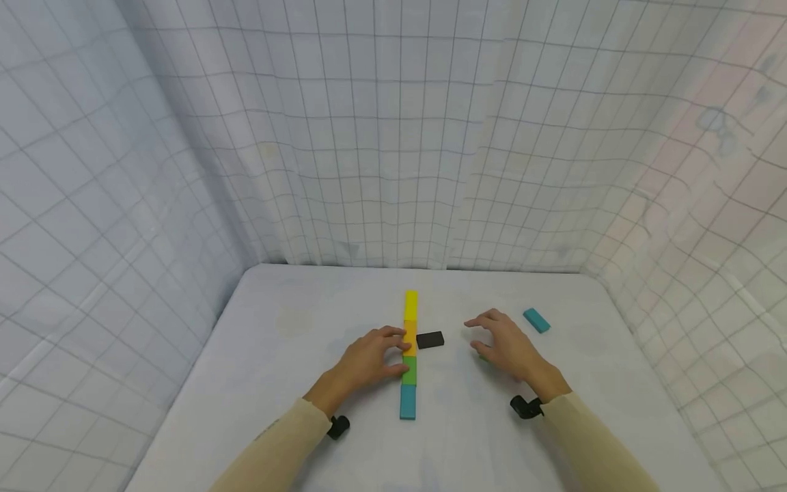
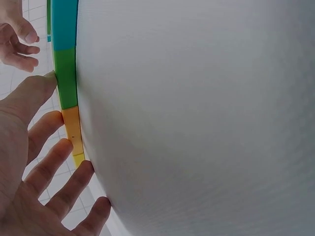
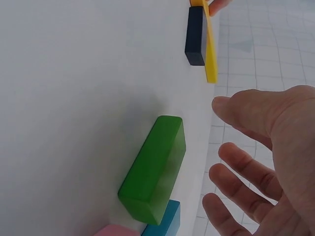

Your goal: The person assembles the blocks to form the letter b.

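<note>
A straight row of blocks runs away from me in the head view: blue, green, orange and yellow. My left hand touches its left side, thumb at the green block and spread fingertips along the orange one. A black block lies crosswise, its end against the orange block. To the right, my right hand hovers with loosely bent fingers, holding nothing. Below it lies a loose green block, mostly hidden from the head camera.
Another blue block lies beyond the right hand. Part of a pink block shows at the lower edge of the right wrist view. White gridded cloth hangs around the back and sides of the white table.
</note>
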`<action>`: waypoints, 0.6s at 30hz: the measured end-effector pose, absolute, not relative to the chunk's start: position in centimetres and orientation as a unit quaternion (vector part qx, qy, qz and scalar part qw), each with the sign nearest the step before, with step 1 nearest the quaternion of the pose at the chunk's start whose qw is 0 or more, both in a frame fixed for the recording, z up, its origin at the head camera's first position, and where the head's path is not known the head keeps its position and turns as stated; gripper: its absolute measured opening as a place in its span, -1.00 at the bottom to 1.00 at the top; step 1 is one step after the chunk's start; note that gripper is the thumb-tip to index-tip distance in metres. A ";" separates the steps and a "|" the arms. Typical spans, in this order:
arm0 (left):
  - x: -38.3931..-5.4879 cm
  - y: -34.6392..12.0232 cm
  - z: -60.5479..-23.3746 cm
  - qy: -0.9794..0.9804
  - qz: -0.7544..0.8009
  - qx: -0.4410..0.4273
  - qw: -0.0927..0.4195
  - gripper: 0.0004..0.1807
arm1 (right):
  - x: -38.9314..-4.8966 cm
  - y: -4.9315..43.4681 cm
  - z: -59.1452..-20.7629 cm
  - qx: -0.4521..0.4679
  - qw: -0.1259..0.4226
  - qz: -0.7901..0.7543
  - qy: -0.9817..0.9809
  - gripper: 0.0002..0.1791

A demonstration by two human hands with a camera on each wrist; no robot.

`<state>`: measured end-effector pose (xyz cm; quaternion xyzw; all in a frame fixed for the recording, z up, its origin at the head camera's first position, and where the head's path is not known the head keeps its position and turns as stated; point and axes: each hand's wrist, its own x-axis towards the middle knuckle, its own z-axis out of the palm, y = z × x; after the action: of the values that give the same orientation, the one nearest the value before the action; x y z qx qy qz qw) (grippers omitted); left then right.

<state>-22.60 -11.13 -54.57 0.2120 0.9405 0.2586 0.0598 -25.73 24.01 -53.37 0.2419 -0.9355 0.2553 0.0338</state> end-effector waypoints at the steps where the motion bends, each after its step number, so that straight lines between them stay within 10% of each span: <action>1: -22.6 -11.1 -54.5 0.941 0.258 0.211 0.060 -0.54 | -25.7 24.2 -53.4 0.242 0.036 0.253 -0.936 -0.52; 18: -22.7 -10.9 -54.4 0.943 0.255 0.205 0.064 -0.54 | -24.1 26.7 -54.2 0.219 0.031 0.242 -0.945 -0.53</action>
<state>-22.65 -10.95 -54.38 0.2050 0.9428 0.2550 0.0642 -24.06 26.74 -54.20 0.2187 -0.9449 0.2416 0.0305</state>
